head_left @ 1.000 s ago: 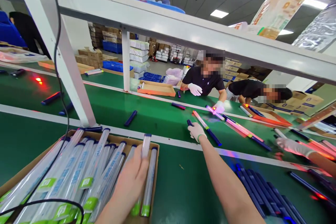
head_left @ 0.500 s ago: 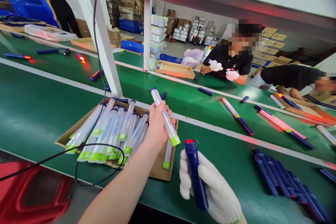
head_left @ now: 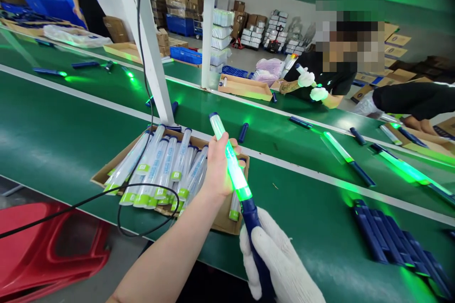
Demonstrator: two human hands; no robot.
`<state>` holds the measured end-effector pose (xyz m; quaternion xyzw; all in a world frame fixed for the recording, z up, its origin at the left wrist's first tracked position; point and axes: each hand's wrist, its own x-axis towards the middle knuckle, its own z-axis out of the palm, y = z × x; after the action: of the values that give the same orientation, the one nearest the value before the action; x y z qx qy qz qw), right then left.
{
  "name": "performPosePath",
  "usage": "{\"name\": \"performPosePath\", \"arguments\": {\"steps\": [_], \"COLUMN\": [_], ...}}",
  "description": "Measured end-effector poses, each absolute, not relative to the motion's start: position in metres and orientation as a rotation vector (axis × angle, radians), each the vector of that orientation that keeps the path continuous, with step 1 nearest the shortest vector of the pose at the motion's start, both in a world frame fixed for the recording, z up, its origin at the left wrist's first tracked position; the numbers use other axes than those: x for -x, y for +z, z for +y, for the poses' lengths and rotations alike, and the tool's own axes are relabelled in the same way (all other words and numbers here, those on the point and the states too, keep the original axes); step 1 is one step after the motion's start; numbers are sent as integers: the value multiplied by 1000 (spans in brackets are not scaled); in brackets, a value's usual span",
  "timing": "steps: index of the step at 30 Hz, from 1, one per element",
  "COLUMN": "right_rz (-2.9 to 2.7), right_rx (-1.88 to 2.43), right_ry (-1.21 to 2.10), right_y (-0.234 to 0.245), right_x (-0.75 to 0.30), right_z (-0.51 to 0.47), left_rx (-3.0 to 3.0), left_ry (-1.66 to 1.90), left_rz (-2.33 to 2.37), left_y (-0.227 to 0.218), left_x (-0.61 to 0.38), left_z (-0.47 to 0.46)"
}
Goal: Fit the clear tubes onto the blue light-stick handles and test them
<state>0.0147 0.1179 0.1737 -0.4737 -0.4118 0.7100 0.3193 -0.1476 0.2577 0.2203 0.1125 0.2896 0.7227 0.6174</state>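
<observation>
Hands grip a glowing green wand [head_left: 236,182], left hand [head_left: 218,165] bare on tube [head_left: 216,125], right hand [head_left: 280,260] gloved on handle [head_left: 250,218].

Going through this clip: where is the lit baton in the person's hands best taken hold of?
Probably by the navy handle of the baton, coming from below on the near side, as the gloved right hand does. The handle is the opaque lower end, angled toward the person, and it leaves the glowing clear tube uncovered above the bare left hand.

Light wand [head_left: 237,177] glowing green, tilted; clear tube in bare left hand [head_left: 218,168], navy grip [head_left: 251,218] in gloved right hand [head_left: 277,260].
</observation>
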Motion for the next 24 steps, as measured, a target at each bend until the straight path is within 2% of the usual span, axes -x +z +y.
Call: {"name": "performPosePath", "arguments": {"steps": [9,16,24], "right_rz": [-1147,-1281,-1379], "right_rx": [1300,1329,1286], "right_ry": [1900,1774,1758], "right_y": [163,160,176], "right_x": [-18,-19,-26], "right_z": [112,109,119], "left_rx": [-268,-226,-153], "left_ry": [1644,1607,1537], "left_rz": [388,398,217], "left_y": [222,221,209], "left_x": [149,144,142], "left_z": [248,245,240]}}
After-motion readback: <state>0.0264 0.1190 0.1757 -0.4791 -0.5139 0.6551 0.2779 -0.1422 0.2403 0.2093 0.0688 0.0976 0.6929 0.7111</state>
